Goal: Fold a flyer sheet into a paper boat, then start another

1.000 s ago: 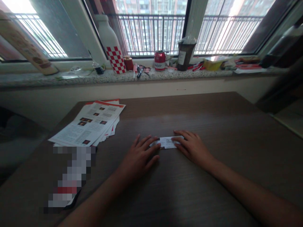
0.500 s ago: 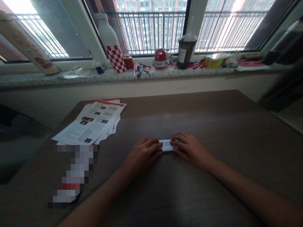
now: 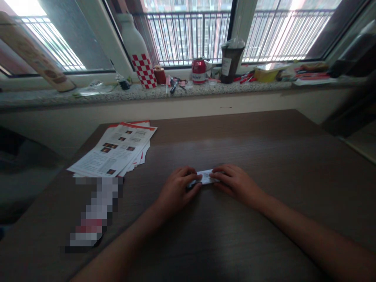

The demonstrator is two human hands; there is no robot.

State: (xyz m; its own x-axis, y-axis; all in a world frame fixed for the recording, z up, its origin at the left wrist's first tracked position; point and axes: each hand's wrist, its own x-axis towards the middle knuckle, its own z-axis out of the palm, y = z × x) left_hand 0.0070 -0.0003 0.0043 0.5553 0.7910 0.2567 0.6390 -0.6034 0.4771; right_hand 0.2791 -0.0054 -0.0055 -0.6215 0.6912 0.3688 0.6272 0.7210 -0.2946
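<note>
A narrow white strip of printed paper, apparently folded (image 3: 206, 177), lies low over the middle of the table. My left hand (image 3: 179, 188) has its fingers closed around the left end, with the thumb at the near edge. On the right end, my right hand (image 3: 235, 182) presses its curled fingers, the thumb nearest me. Only the stretch between the two hands shows; both ends are covered by fingers. The print is too small to read.
Loose printed sheets (image 3: 113, 150) lie fanned at the table's back left, and a pixelated object (image 3: 94, 215) is nearer me. Along the windowsill stand a checkered bottle (image 3: 141, 58), a red can (image 3: 199, 71), a dark lidded cup (image 3: 230, 62) and a yellow container (image 3: 266, 73).
The paper strip has tilted slightly, its right end now farther from me. My left thumb has moved a little apart from the left fingers. The view has shifted slightly.
</note>
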